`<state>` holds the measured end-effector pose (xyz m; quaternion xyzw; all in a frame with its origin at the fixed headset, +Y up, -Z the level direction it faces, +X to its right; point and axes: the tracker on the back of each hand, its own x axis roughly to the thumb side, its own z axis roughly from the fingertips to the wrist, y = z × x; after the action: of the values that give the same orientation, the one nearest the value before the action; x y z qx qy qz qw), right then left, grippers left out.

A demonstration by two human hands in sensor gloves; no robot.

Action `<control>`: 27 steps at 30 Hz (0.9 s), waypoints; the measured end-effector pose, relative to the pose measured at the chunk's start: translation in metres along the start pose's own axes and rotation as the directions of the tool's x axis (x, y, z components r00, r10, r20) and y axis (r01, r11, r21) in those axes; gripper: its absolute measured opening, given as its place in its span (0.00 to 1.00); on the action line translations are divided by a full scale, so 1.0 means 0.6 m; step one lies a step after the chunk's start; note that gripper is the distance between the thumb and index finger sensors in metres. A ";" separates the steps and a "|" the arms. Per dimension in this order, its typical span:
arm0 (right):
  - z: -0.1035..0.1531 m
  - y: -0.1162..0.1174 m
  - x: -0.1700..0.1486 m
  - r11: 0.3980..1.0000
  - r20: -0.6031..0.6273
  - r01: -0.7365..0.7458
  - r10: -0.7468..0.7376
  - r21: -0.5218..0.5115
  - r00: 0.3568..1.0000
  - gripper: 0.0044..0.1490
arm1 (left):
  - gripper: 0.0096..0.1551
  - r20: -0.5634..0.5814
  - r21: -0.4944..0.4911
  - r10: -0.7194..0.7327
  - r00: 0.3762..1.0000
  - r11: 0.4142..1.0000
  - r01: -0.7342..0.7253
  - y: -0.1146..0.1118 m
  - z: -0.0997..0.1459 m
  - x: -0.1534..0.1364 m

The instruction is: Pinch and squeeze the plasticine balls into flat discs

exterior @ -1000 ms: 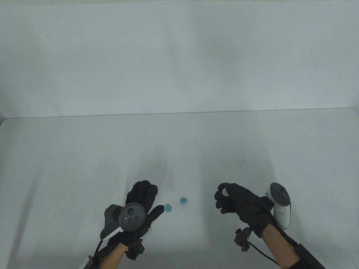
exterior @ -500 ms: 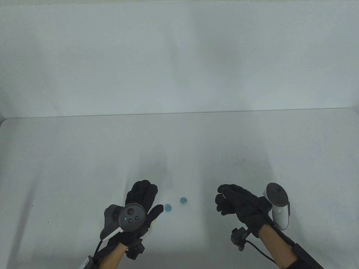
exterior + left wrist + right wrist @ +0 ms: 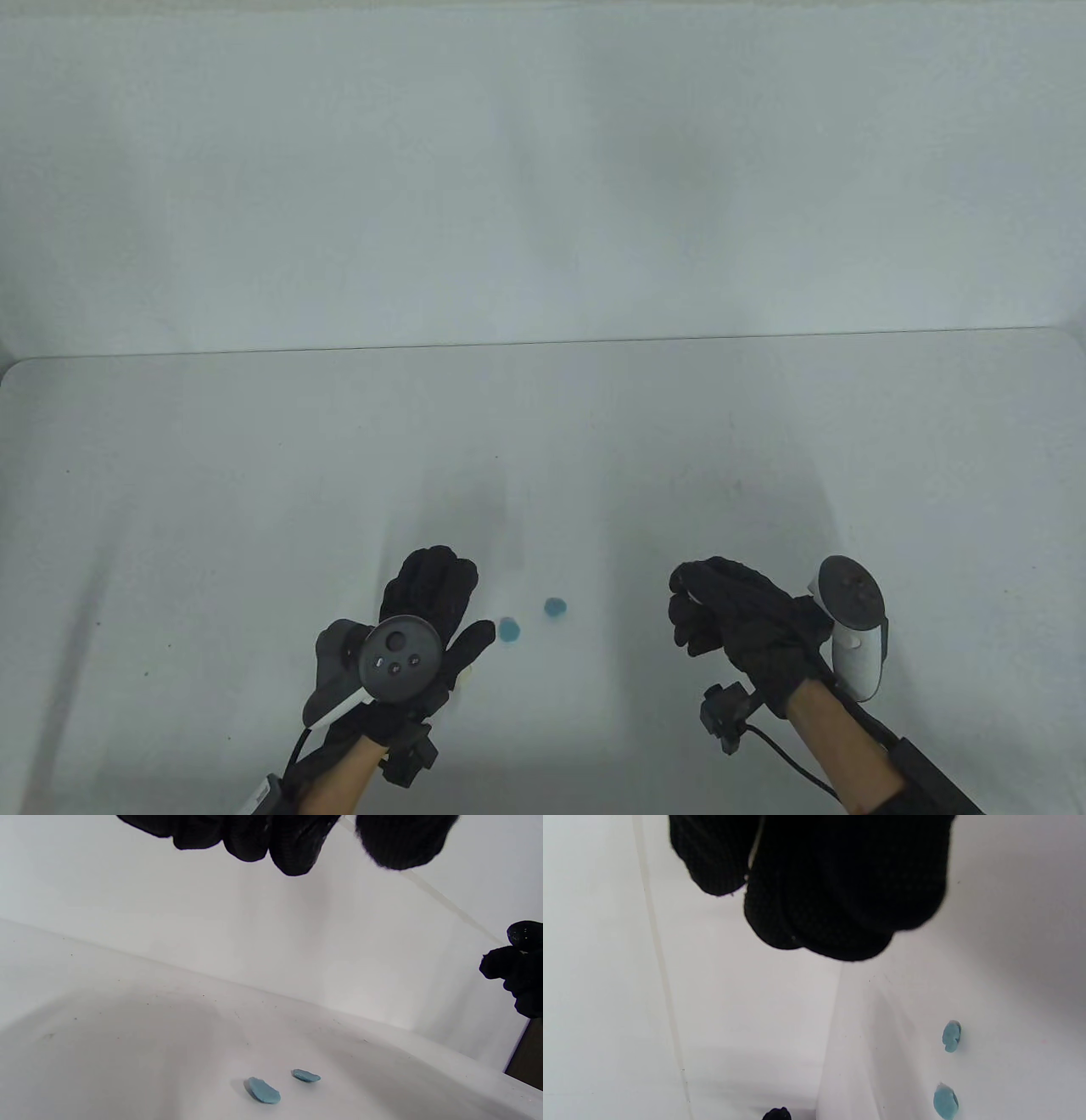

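Plasticine discs, two of them, blue, lie flat on the bench (image 3: 254, 475) between the two hands. The nearer disc (image 3: 509, 630) sits just beside the left thumb, and the second disc (image 3: 555, 607) is a little past it, away from that thumb. In the left wrist view both look squashed thin, so those two count as done. The left hand (image 3: 428, 611) hovers over the bench with its fingers (image 3: 292, 853) spread and nothing in them. The right hand (image 3: 730, 615), well apart from the discs on their other side, is curled into a loose fist. A thin pale sliver shows between its fingers (image 3: 840, 899) in the right wrist view. It may be another piece under squeeze, but I cannot tell. No round ball is visible anywhere.
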<state>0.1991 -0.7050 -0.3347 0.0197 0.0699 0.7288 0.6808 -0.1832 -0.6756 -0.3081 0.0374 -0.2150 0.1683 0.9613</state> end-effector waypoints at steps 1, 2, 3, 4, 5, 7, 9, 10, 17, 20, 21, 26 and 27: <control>0.000 0.000 0.000 1.000 -0.001 -0.016 0.016 -0.006 1.000 0.26 | 0.43 0.000 0.000 0.001 1.000 1.000 -0.001 0.000 0.000 0.000; 0.000 0.000 0.000 1.000 -0.003 -0.028 0.028 -0.012 1.000 0.26 | 0.43 -0.001 0.000 0.003 1.000 1.000 -0.003 0.000 0.000 0.000; 0.001 0.001 0.000 0.999 -0.007 -0.043 0.043 -0.019 0.999 0.26 | 0.43 -0.003 -0.003 0.002 1.000 1.000 -0.002 0.000 -0.001 0.000; 0.001 0.002 -0.001 0.998 -0.007 -0.057 0.057 -0.015 0.998 0.26 | 0.43 -0.004 -0.003 -0.001 1.000 1.000 0.001 -0.001 -0.001 0.001; 0.001 0.003 -0.001 0.998 -0.008 -0.064 0.064 -0.015 0.998 0.26 | 0.43 -0.006 0.000 -0.003 1.000 1.000 0.003 0.000 -0.001 0.002; 0.001 0.004 -0.002 0.998 -0.012 -0.064 0.063 -0.017 0.998 0.26 | 0.43 -0.006 0.011 0.004 1.000 1.000 -0.004 0.002 -0.002 0.002; 0.000 0.003 -0.007 1.000 -0.030 -0.025 0.026 0.013 0.999 0.26 | 0.43 -0.007 0.009 0.011 1.000 1.000 -0.011 0.002 -0.003 0.002; 0.000 0.002 -0.010 0.999 -0.033 -0.014 0.015 0.029 0.999 0.29 | 0.44 -0.007 0.005 0.010 1.000 1.000 -0.010 0.001 -0.004 0.003; -0.002 -0.001 -0.016 0.990 -0.049 0.059 -0.052 0.130 0.997 0.56 | 0.44 -0.004 0.002 0.003 1.000 1.000 -0.003 -0.001 -0.005 0.006; -0.002 0.000 -0.016 0.991 -0.048 0.054 -0.049 0.122 0.998 0.47 | 0.44 -0.004 0.010 0.008 1.000 1.000 -0.008 0.001 -0.004 0.005; -0.003 0.000 -0.015 0.993 -0.047 0.041 -0.035 0.115 0.998 0.40 | 0.43 -0.005 0.009 0.009 1.000 1.000 -0.009 0.001 -0.004 0.005; -0.003 0.001 -0.011 0.994 -0.044 0.004 0.001 0.110 0.999 0.28 | 0.43 -0.001 0.012 0.010 1.000 1.000 -0.010 0.002 -0.003 0.005; -0.003 0.002 -0.011 0.994 -0.044 -0.008 0.013 0.111 0.999 0.28 | 0.43 -0.001 0.012 0.010 1.000 1.000 -0.010 0.002 -0.003 0.005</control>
<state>0.1980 -0.7118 -0.3358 0.0416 0.1252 0.7277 0.6731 -0.1803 -0.6733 -0.3086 0.0418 -0.2139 0.1746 0.9602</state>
